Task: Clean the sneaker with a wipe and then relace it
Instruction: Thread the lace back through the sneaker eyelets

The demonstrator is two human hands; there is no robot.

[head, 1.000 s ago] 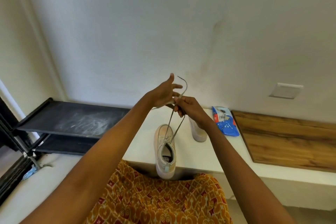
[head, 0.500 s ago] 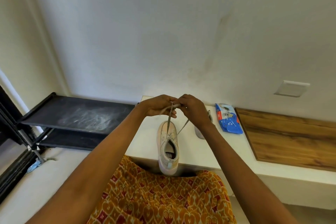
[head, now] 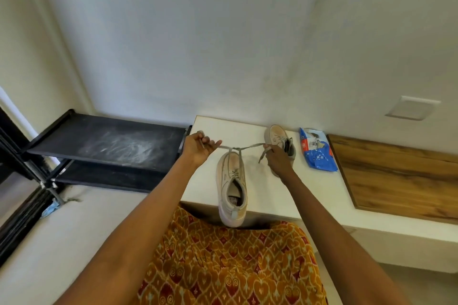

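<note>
she's cinching a knot, the left hand [head: 198, 147] and right hand [head: 273, 156] each pinching a lace [head: 235, 149] end over the sneaker [head: 231, 181]; loops probably come next.

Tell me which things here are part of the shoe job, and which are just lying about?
In use: sneaker, lace, left hand, right hand, wipes pack.
Lying about: second sneaker, black rack, wooden board, wall plate.
</note>
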